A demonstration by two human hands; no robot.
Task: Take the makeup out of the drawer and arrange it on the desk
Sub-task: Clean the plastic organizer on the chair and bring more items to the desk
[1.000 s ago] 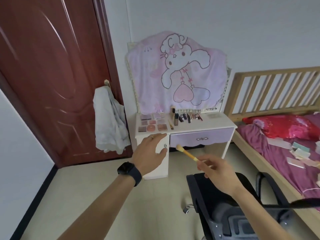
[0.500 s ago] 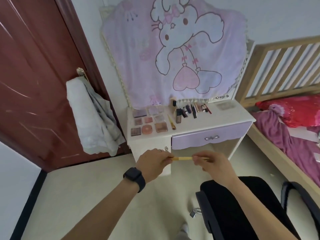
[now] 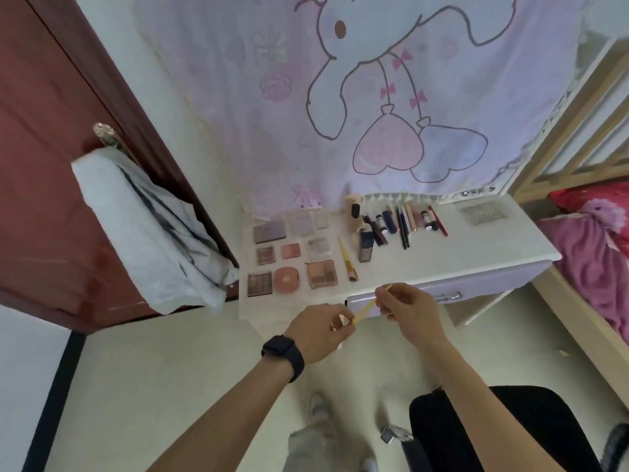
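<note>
Yellow brush (image 3: 369,307), lilac drawer (image 3: 476,292), white desk (image 3: 483,248).

No legible text, brand, number or sign in the head view. Cartoon cloth (image 3: 374,97) carries a drawing only. Any print on the palettes (image 3: 292,257) and tubes (image 3: 401,223) on the desk (image 3: 476,253) is too small to read.

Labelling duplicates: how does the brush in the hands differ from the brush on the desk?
The held brush is off the desk, pinched between left hand and right hand; the desk brush lies flat, untouched. The desk brush shows its bristles, toward the front edge; the held brush shows only handle. Both handles are yellow.
</note>
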